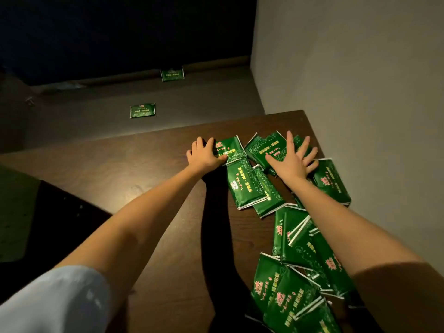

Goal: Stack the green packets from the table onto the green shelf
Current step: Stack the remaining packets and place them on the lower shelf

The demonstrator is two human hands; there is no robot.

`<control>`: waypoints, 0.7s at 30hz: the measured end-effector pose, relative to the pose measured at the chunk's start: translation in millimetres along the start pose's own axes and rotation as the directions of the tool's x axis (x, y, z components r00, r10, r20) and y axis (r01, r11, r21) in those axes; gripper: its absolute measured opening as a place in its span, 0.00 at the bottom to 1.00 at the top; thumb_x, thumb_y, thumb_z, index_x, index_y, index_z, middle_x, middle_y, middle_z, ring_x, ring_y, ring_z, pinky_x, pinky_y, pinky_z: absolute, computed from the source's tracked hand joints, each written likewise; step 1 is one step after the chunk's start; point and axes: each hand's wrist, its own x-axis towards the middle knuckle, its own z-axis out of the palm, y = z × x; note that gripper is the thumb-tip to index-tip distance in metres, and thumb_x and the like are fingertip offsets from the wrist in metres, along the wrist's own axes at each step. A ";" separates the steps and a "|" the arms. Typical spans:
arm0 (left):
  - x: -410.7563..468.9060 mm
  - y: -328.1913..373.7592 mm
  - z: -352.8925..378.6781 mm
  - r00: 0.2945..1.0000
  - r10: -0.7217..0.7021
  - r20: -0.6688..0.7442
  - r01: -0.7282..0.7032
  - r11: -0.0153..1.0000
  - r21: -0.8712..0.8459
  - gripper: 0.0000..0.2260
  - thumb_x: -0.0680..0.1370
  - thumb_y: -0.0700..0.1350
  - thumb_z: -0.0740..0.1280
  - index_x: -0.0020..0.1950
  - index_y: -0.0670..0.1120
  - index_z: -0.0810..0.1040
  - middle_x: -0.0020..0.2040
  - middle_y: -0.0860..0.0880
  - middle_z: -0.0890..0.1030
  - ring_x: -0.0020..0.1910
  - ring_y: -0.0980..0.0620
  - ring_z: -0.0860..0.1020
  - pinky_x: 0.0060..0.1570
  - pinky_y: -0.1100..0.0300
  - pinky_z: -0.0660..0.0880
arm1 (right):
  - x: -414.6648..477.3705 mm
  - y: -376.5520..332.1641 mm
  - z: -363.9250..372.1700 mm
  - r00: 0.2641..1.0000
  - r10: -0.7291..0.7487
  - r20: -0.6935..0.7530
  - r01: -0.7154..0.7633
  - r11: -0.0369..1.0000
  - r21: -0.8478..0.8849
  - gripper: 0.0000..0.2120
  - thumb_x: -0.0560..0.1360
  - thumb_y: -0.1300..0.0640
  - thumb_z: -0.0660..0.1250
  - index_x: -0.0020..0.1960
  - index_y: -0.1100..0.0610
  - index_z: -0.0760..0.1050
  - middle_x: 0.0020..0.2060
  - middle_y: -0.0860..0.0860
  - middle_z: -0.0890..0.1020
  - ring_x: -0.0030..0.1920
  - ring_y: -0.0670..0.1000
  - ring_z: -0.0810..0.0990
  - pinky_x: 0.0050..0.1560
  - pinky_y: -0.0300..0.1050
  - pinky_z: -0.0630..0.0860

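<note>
Several green packets lie scattered along the right side of a dark wooden table (125,169). My left hand (205,153) grips the left end of one packet (230,147) at the far end of the heap, thumb on top. My right hand (294,162) lies flat with spread fingers on another packet (263,149) beside it. More packets (247,182) lie between my arms, and a pile (295,280) sits close to me. No green shelf shows in view.
Two green packets (143,110) (172,75) lie on the grey floor beyond the table. A pale wall (360,80) runs along the table's right edge. A dark panel stands at the back. A dark piece of furniture (60,224) sits low left.
</note>
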 end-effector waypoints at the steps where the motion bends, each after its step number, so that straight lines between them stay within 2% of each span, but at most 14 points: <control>1: 0.6 3.1 1.1 0.999 0.010 -0.031 -0.010 1.000 0.010 0.31 0.74 0.60 0.66 0.73 0.49 0.62 0.73 0.42 0.62 0.73 0.41 0.58 0.70 0.45 0.58 | 5.4 0.9 4.4 0.996 0.024 0.091 -0.021 0.999 -0.032 0.41 0.73 0.35 0.63 0.77 0.42 0.44 0.77 0.56 0.38 0.75 0.66 0.36 0.71 0.66 0.37; 3: 0.7 8.5 6.8 0.997 -0.024 -0.070 0.024 1.000 0.000 0.29 0.73 0.61 0.67 0.67 0.45 0.67 0.66 0.42 0.70 0.67 0.41 0.66 0.65 0.48 0.65 | 13.9 2.4 18.2 0.983 0.046 0.177 -0.034 0.997 -0.070 0.41 0.72 0.30 0.58 0.77 0.41 0.42 0.76 0.56 0.36 0.74 0.68 0.34 0.70 0.66 0.32; 5: -3.9 14.5 12.4 0.986 -0.136 -0.093 0.128 0.987 -0.093 0.27 0.73 0.60 0.67 0.63 0.42 0.69 0.62 0.41 0.74 0.63 0.40 0.71 0.61 0.49 0.70 | 16.1 2.7 27.5 0.986 0.042 0.160 -0.031 0.997 -0.069 0.40 0.72 0.29 0.56 0.77 0.41 0.43 0.76 0.56 0.36 0.74 0.68 0.34 0.70 0.66 0.32; 8: -19.8 33.1 21.1 0.955 -0.265 -0.131 0.225 0.939 -0.260 0.21 0.78 0.53 0.63 0.62 0.38 0.68 0.62 0.38 0.73 0.62 0.38 0.72 0.59 0.47 0.71 | 13.8 3.7 31.0 0.994 0.003 0.111 0.005 0.998 -0.069 0.38 0.72 0.30 0.56 0.77 0.42 0.46 0.77 0.54 0.39 0.75 0.66 0.35 0.71 0.65 0.33; 11: -40.5 66.4 33.3 0.953 -0.292 -0.086 0.235 0.887 -0.397 0.17 0.80 0.47 0.58 0.64 0.37 0.65 0.64 0.37 0.70 0.62 0.36 0.71 0.59 0.46 0.70 | 6.3 9.2 34.0 0.992 -0.088 0.091 0.095 0.993 -0.071 0.36 0.73 0.33 0.58 0.76 0.42 0.50 0.78 0.52 0.42 0.76 0.63 0.37 0.71 0.63 0.33; 14: -56.4 89.7 38.8 0.952 -0.307 -0.011 0.243 0.776 -0.582 0.17 0.79 0.48 0.61 0.63 0.40 0.64 0.63 0.41 0.73 0.60 0.39 0.74 0.56 0.50 0.71 | -5.3 12.2 36.8 0.985 -0.154 0.083 0.158 0.986 -0.045 0.28 0.77 0.38 0.57 0.75 0.42 0.55 0.78 0.50 0.45 0.77 0.61 0.39 0.73 0.61 0.34; 16: -56.5 89.8 40.0 0.949 -0.307 0.070 0.267 0.669 -0.694 0.23 0.75 0.53 0.66 0.62 0.41 0.64 0.59 0.45 0.75 0.56 0.44 0.76 0.53 0.53 0.72 | -10.8 12.3 35.3 0.983 -0.173 0.065 0.170 0.984 0.049 0.22 0.79 0.45 0.56 0.73 0.43 0.61 0.78 0.48 0.48 0.77 0.58 0.41 0.75 0.58 0.36; 18: -57.8 83.7 38.5 0.941 -0.291 0.171 0.314 0.568 -0.761 0.29 0.67 0.54 0.75 0.60 0.42 0.68 0.56 0.48 0.78 0.52 0.49 0.78 0.55 0.53 0.76 | -20.4 12.8 33.9 0.976 -0.212 0.058 0.200 0.966 0.162 0.18 0.80 0.51 0.56 0.70 0.46 0.66 0.77 0.47 0.52 0.78 0.55 0.44 0.76 0.55 0.39; 19: -56.7 77.8 39.8 0.940 -0.277 0.199 0.326 0.561 -0.761 0.29 0.64 0.51 0.77 0.59 0.42 0.71 0.55 0.48 0.80 0.51 0.49 0.80 0.55 0.52 0.77 | -26.6 13.2 33.6 0.970 -0.236 0.061 0.219 0.953 0.207 0.17 0.80 0.53 0.57 0.69 0.47 0.68 0.77 0.46 0.54 0.78 0.54 0.45 0.77 0.53 0.42; 21: -55.8 63.4 42.9 0.939 -0.271 0.210 0.334 0.585 -0.739 0.22 0.63 0.46 0.78 0.53 0.45 0.77 0.52 0.47 0.83 0.49 0.47 0.82 0.54 0.49 0.79 | -40.2 14.9 34.6 0.958 -0.280 0.065 0.258 0.936 0.242 0.20 0.79 0.60 0.58 0.70 0.48 0.67 0.77 0.46 0.56 0.78 0.53 0.47 0.77 0.51 0.47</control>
